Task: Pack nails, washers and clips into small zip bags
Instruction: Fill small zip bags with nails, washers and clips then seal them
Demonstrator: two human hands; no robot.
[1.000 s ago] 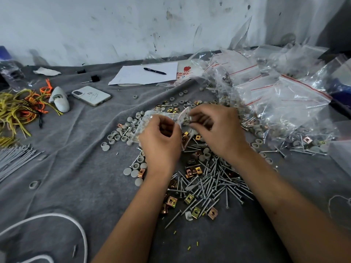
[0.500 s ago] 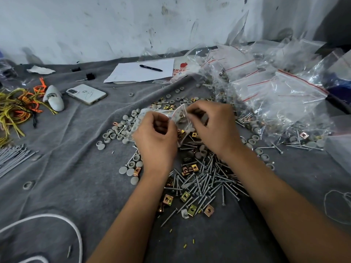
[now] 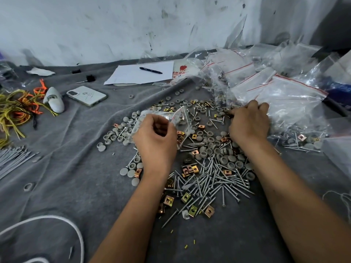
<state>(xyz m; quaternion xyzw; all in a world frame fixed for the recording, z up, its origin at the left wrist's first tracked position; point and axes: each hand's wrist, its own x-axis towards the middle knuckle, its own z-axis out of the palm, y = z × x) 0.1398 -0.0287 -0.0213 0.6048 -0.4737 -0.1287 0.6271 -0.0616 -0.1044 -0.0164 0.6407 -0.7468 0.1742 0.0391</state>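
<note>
Over the middle of the grey cloth, the right hand (image 3: 248, 122) has left the small clear red-striped zip bag (image 3: 178, 120), still pinched by the left hand (image 3: 154, 137), and now curls into scattered grey washers (image 3: 218, 149), apparently gathering the next fill.

A white packet (image 3: 182, 71) bears a red apple logo; its characters are illegible.

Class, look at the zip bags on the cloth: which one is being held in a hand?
The small zip bag gripped by the left hand, left of the loose hardware. The other bags lie heaped on the right.
</note>
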